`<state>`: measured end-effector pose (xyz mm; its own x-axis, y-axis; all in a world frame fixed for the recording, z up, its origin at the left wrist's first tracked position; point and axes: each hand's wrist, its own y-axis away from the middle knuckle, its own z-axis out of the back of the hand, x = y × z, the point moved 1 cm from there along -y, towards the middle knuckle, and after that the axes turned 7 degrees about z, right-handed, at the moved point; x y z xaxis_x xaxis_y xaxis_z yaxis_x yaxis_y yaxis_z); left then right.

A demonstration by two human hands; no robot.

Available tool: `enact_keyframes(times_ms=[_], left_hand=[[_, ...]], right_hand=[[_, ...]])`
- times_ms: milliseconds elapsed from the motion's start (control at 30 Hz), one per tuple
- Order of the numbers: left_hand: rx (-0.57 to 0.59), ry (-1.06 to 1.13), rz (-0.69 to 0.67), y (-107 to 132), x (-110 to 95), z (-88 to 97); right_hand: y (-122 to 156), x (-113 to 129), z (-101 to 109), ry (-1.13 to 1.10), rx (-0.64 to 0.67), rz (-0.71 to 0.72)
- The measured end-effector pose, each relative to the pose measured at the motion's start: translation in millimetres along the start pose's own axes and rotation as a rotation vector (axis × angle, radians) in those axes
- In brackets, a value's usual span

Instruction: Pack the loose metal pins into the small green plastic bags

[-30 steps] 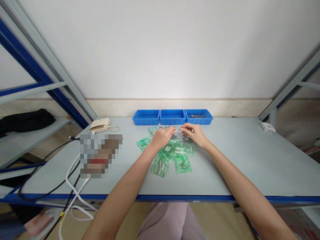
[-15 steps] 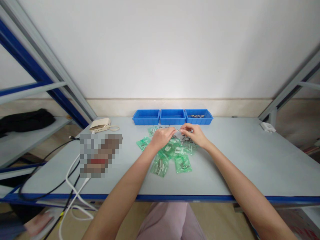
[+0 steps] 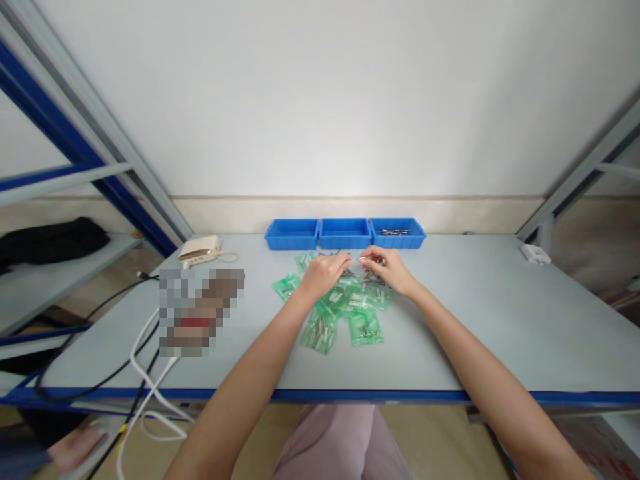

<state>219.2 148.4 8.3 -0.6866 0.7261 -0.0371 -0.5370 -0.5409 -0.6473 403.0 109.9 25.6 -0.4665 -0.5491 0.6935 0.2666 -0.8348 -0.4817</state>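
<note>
So the bench from where I'm sitting: both arms reach in to the middle, and the left hand (image 3: 324, 275) and right hand (image 3: 390, 270) are close together, fingers pointing at each other. Between the fingertips there's a thin pale sliver (image 3: 358, 259), way too small to make out. Can't tell if it's actually pinched tight or just touched. Under and around the hands sits a loose heap of green-tinted zip bags (image 3: 345, 308) with metal pins inside, some overlapping, and a few bare metal pins (image 3: 376, 281) lie just past the right hand.

Around 12 o'clock, three blue plastic trays (image 3: 345, 235) sit side by side against the wall, and the right-hand one has a small bunch of metal pins (image 3: 393, 232) in it. The light grey workbench (image 3: 500, 320) has a blue front edge. At 10 o'clock there's a beige plastic box with a cord (image 3: 200, 250), and next to it a pixelated blob (image 3: 200, 312) nobody can read. Black and white cables (image 3: 145, 367) trail off at 8 o'clock, and a small white socket box (image 3: 535, 254) sits at 2 o'clock. Down at 7 o'clock, below the bench, another person's hand (image 3: 75, 448) shows.
</note>
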Motion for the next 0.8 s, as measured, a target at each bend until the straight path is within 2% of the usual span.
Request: enact_keyframes(times_ms=[567, 700, 800], left_hand=[[0.089, 0.024, 0.023, 0.0, 0.1, -0.2], [0.090, 0.030, 0.116, -0.8, 0.9, 1.7], [0.096, 0.013, 0.260, -1.8, 5.4, 3.6]], right_hand=[[-0.3, -1.9, -1.2, 0.018, 0.026, 0.038], [-0.6, -3.8, -1.0, 0.065, 0.022, 0.030], [-5.0, -8.6, 7.8, 0.164, -0.092, -0.026]])
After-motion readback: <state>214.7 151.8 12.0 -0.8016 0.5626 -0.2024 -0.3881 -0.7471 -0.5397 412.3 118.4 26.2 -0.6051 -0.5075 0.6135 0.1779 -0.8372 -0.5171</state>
